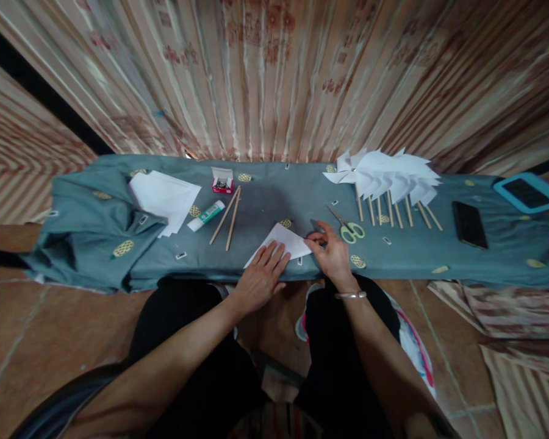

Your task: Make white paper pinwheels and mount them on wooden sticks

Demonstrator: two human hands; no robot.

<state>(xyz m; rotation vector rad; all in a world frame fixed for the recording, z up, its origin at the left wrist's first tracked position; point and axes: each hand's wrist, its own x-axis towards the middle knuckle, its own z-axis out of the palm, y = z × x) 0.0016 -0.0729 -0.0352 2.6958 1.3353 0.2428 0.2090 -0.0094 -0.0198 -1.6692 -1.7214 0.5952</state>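
Observation:
A white sheet of paper (283,236), folded to a triangle, lies near the front edge of the cloth-covered table. My left hand (261,274) rests flat on its left part, fingers stretched out. At the paper's right corner, my right hand (332,251) pinches the tip between thumb and forefinger. Just beyond that hand are scissors (351,231) with light green handles. To the left of the paper lie two thin wooden sticks (231,227), a glue stick (205,216) and a small red open box (222,183) of metal pins or tacks.
A stack of white paper (167,198) lies on the left of the grey-green cloth (141,262). Several white paper pinwheels (388,174) on wooden sticks overlap at the back right. A dark phone (469,225) and a blue-framed tablet (529,192) lie farther right. A curtain (274,79) hangs behind.

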